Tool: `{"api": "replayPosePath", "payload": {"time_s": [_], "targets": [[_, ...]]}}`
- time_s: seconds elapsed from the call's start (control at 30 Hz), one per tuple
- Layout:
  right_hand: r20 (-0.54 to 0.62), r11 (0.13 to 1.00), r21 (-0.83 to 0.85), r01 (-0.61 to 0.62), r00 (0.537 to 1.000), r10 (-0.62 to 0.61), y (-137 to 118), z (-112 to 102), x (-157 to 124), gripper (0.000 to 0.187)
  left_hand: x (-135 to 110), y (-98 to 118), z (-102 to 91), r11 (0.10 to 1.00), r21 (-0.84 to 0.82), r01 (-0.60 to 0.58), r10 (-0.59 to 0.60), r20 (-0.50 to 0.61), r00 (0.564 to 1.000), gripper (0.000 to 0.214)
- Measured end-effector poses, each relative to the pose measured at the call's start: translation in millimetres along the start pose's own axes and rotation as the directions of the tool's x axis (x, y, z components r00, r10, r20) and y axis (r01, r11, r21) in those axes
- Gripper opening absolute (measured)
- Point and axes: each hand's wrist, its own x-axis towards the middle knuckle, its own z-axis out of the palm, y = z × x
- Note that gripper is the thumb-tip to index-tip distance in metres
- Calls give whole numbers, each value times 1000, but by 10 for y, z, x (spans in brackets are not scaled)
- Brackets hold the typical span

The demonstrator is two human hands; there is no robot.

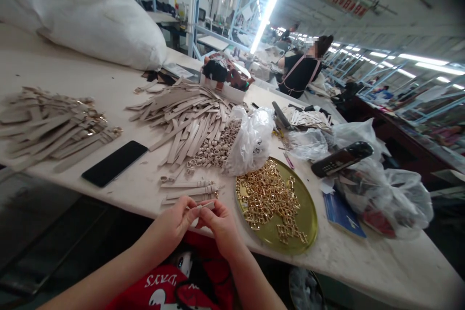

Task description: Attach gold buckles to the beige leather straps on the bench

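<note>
My left hand (pixel 178 220) and my right hand (pixel 220 225) meet at the table's near edge, both pinched on one short beige strap (pixel 203 207). Just beyond them lie a few finished beige straps (pixel 189 189) with small loops. To the right sits a round gold tray (pixel 305 208) piled with several gold buckles (pixel 267 196). A heap of loose beige straps (pixel 189 116) spreads further back, with small beige loops (pixel 218 147) spilling from a clear plastic bag (pixel 250 140).
A black phone (pixel 114 163) lies at left beside another strap pile (pixel 51 126). A large white sack (pixel 83 14) sits at the back left. Plastic bags (pixel 385 193), a black remote-like device (pixel 341 159) and a blue booklet (pixel 343 213) crowd the right. A person in black (pixel 301 70) works beyond.
</note>
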Motion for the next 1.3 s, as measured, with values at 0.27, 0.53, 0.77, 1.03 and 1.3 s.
{"api": "replayPosePath", "payload": {"time_s": [0.27,0.53,0.77,1.03,1.3], "targets": [[23,349,-926,144,944,-330,-275,-575,252,19,250,-205,82,984,-177,26,-19,40,999,36],[0,-400,-910,-105,967,-254,-483,-1198,760,14,438,-283,139,952,-296,74,-63,45,997,30],[90,-197,-980,29,947,-308,-579,-1024,610,9,366,-240,147,881,-436,185,-121,171,978,23],[85,923,-384,27,996,6,-372,-185,144,16,252,10,-39,948,-312,-64,76,27,997,27],[125,967,-248,65,992,-35,-228,72,-60,10,-31,-4,-19,962,-258,-93,80,-61,995,18]]}}
